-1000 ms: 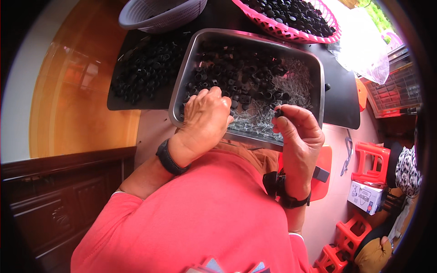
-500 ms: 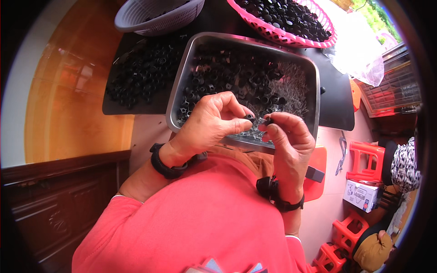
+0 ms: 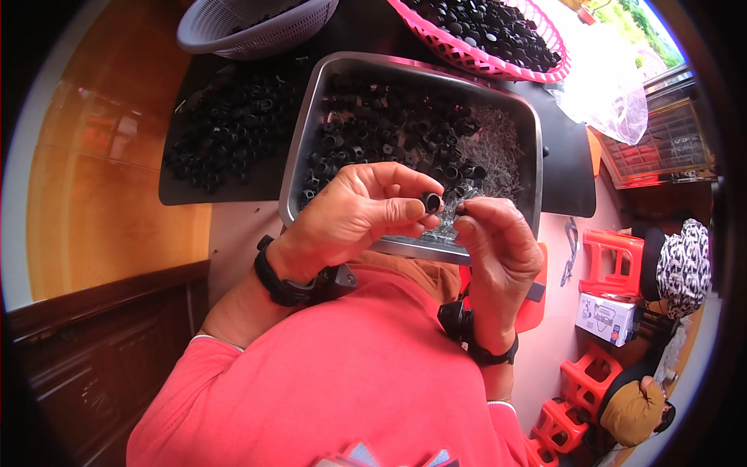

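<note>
My left hand [image 3: 373, 204] pinches a small round black plastic cap [image 3: 431, 203], its hollow opening showing. Just to the right, my right hand [image 3: 502, 245] is closed at the fingertips on a tiny dark piece [image 3: 461, 208], mostly hidden, its kind unclear. A small gap lies between the two hands. Both are over the near side of a steel tray [image 3: 531, 128]. Inside it, black plastic caps [image 3: 420, 144] fill the left and middle, while small clear plastic pieces [image 3: 498, 152] are heaped on the right.
A pile of black ring-like parts [image 3: 233, 132] lies on the dark table [image 3: 572, 171], left of the tray. Behind stand a pale lilac basket [image 3: 257, 39] and a pink basket [image 3: 467, 56] of black round pieces. Red stools [image 3: 615, 261] and a white box [image 3: 607, 317] are at right.
The cap in my left hand has turned so its open end shows. My hands are slightly farther apart, and the whole view has shifted a little.
</note>
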Tool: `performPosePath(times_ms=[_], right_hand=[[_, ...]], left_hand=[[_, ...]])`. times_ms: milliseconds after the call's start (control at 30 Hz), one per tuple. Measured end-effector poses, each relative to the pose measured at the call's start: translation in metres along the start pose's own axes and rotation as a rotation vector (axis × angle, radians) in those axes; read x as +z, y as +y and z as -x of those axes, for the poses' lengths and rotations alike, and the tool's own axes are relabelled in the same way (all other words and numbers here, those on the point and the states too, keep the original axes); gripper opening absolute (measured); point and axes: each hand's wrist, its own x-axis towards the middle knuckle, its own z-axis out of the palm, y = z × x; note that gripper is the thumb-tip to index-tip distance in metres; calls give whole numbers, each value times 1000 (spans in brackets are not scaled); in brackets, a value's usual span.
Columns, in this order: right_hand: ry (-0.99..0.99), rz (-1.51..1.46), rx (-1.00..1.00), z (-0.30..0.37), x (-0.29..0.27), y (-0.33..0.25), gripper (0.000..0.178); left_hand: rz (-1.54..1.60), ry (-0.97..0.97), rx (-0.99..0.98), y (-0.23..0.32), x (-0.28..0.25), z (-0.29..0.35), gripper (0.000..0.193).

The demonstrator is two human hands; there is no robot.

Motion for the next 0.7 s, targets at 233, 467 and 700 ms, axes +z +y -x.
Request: performPosePath(times_ms=[233,467,700], right_hand=[[-32,124,-73,-6,5,-2,15],[-49,76,20,-6,8,-3,13],[-77,92,41,-6,8,-1,13]], left_hand=[[73,-5,-58,1,-3,0,25],[82,4,-119,3,-1,2,24],[46,16,-75,-1,-1,1,24]])
